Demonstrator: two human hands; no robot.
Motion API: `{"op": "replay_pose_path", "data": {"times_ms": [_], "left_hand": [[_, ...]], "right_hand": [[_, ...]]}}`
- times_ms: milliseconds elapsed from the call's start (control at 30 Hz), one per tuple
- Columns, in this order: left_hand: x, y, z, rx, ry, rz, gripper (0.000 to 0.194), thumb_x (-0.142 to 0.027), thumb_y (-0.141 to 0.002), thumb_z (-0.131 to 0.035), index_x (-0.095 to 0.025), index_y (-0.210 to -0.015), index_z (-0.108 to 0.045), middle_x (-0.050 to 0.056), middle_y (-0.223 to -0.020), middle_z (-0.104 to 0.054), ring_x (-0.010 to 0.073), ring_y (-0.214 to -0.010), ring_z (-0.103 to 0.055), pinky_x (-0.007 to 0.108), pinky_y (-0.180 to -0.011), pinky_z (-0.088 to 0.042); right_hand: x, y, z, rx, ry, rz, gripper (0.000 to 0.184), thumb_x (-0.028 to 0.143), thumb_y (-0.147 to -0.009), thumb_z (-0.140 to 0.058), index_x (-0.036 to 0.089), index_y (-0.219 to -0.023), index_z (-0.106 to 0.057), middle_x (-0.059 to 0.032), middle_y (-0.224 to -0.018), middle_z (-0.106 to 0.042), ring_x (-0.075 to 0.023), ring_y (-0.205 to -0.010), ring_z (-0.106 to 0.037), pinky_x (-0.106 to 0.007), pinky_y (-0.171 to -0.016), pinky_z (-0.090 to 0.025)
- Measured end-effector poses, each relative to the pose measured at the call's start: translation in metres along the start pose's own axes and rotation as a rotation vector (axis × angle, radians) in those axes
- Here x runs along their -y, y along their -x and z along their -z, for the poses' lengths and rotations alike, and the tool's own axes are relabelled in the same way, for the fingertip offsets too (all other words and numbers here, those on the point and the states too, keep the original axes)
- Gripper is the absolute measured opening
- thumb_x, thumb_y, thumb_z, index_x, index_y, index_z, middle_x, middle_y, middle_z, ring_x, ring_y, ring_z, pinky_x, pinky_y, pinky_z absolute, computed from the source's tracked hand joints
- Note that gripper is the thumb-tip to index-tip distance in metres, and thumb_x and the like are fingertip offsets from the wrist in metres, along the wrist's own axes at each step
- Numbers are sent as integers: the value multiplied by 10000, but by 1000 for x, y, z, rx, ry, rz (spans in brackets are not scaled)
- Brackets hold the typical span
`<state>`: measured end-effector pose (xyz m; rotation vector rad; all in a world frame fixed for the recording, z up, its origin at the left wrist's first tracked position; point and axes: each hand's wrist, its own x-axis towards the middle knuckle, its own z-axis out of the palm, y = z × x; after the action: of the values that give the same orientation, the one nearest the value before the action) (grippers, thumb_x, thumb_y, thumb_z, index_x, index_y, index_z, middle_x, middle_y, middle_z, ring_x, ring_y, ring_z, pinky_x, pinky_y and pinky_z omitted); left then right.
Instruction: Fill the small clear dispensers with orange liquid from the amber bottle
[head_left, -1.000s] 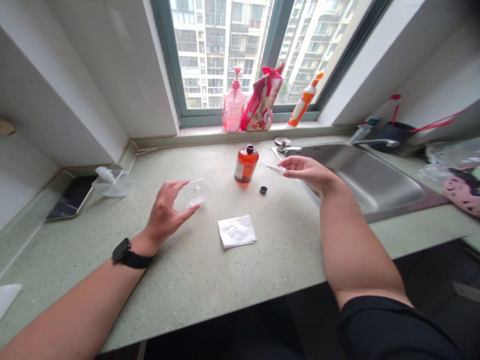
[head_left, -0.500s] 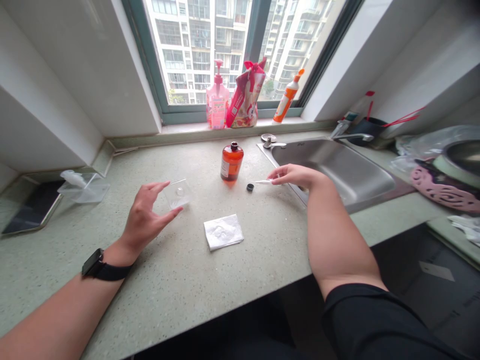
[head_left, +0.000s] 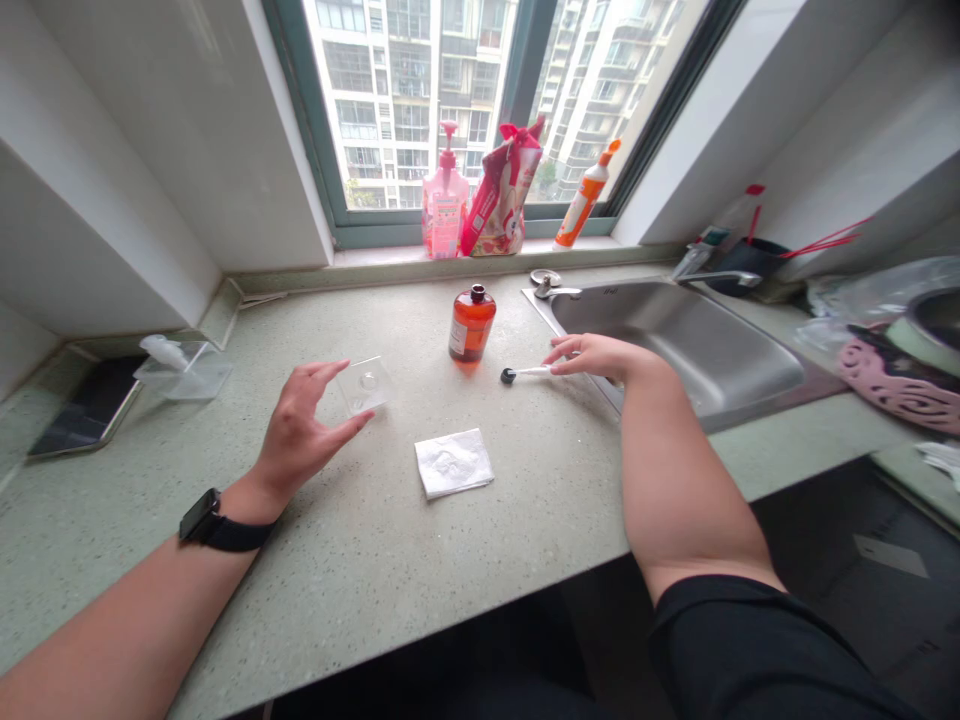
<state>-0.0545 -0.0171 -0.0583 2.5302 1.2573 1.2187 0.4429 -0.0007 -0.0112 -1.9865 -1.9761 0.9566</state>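
Left hand (head_left: 300, 432) gripped a clear square dish (head_left: 364, 385) | right hand (head_left: 596, 355) pinched a thin white stick (head_left: 534, 371) against a small black cap (head_left: 508, 376)

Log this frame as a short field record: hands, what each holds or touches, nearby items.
left hand: raised over the counter, fingers spread around a small clear square dish
right hand: pinching a thin white stick, its tip at the small black cap
amber bottle: upright, uncapped, behind the cap
folded white tissue: flat on the counter between the arms
sink: right of the right hand
windowsill: pink pump bottle, red pouch, orange-capped bottle
far left: phone, clear container
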Motion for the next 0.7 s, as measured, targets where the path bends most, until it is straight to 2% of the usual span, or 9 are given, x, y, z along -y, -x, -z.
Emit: {"op": "replay_pose_path", "data": {"times_ms": [200, 433, 700], "left_hand": [[-2, 0, 1, -14, 2, -7, 589, -477, -963, -776, -222, -1463, -598, 115, -1358, -673, 321, -1270, -657, 509, -1134, -547], [-1, 0, -1, -2, 11, 4, 580, -465, -959, -782, -234, -1460, -604, 110, -1354, -675, 319, -1267, -660, 513, -1132, -550], [2, 1, -2, -1, 16, 7, 597, -452, -946, -801, -232, -1465, -603, 110, -1348, -675, 317, -1265, -664, 509, -1127, -556]], "right_hand": [[3, 0, 0, 5, 31, -66, 426, 569, -733, -836, 290, -1054, -866, -98, -1416, -726, -415, -1373, -614, -533, -1169, -488], [-7, -8, -5, -40, 57, -86, 421, 507, -700, -841, 302, -1067, -828, -67, -1166, -778, -361, -1186, -675, -483, -1037, -528], [-17, -16, -7, -60, 63, -23, 369, 494, -680, -842, 308, -998, -827, -56, -1091, -769, -329, -1076, -684, -462, -955, -536]]}}
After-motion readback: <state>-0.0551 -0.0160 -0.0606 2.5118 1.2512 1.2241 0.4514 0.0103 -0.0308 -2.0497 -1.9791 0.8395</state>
